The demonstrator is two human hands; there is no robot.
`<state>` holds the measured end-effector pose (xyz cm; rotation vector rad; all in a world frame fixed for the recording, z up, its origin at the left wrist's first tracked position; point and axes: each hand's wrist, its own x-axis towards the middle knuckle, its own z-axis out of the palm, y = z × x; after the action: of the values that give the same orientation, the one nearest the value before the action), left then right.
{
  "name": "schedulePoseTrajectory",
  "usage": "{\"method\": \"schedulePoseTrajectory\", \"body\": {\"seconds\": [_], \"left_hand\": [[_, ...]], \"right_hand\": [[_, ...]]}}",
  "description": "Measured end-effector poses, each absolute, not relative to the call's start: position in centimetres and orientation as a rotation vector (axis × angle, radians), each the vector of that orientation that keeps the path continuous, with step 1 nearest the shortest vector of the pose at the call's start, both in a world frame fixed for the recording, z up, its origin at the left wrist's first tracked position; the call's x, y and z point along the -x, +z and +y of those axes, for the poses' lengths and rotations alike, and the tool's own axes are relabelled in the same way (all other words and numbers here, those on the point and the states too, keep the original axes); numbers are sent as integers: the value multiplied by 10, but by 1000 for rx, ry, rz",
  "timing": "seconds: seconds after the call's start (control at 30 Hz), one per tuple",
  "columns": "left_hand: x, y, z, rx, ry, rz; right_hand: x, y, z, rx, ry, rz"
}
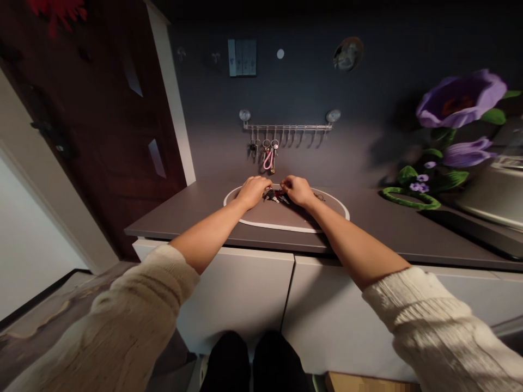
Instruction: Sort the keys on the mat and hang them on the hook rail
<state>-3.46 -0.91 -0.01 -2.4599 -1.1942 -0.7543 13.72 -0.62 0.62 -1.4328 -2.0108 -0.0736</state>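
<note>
Over an oval mat with a white rim point(281, 226), my two hands meet above a bunch of keys point(273, 196). My left hand point(252, 191) is closed, its fingertips pinched at the left side of the bunch. From the right, my right hand point(298, 190) has curled fingers against the same keys; exactly what they pinch is too small to make out. Behind my right hand, some small thin rings or keys point(319, 196) lie on the mat. Several key sets hang from a metal hook rail point(288, 128) on the wall, one with a pink strap point(268, 160).
A dark countertop point(171, 209) runs above white cabinet doors point(237, 288). Purple artificial flowers point(461, 109) with a green ring base point(411, 199) stand at the right, beside a pale rounded object point(496, 188). A dark red door point(102, 120) is at the left.
</note>
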Motion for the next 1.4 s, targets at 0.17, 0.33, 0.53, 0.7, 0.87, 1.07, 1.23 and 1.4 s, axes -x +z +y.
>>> {"method": "schedulePoseTrajectory", "body": {"seconds": [0.17, 0.33, 0.53, 0.7, 0.87, 1.07, 1.23, 1.4], "left_hand": [[35, -2, -5, 2451, -941, -1183], [35, -2, -5, 2426, -1084, -1247], [35, -1, -6, 2414, -1113, -1206], [35, -2, -4, 2417, -1146, -1141], [35, -3, -3, 2423, -1172, -1093], [35, -3, -2, 2426, -1190, -1062], [34, -4, -2, 2415, -1202, -1064], [32, -4, -3, 2398, -1232, -1083]], "right_hand": [[-135, 7, -8, 1394, -33, -1990], [-132, 9, -12, 1286, 111, -1955], [-131, 10, -12, 1119, 272, -1950], [-130, 9, -13, 1059, 340, -1970], [-129, 9, -15, 1072, 358, -1980], [-129, 10, -15, 1077, 310, -1974], [-131, 9, -12, 1073, 257, -1967], [-132, 9, -12, 1086, 222, -1975]]}}
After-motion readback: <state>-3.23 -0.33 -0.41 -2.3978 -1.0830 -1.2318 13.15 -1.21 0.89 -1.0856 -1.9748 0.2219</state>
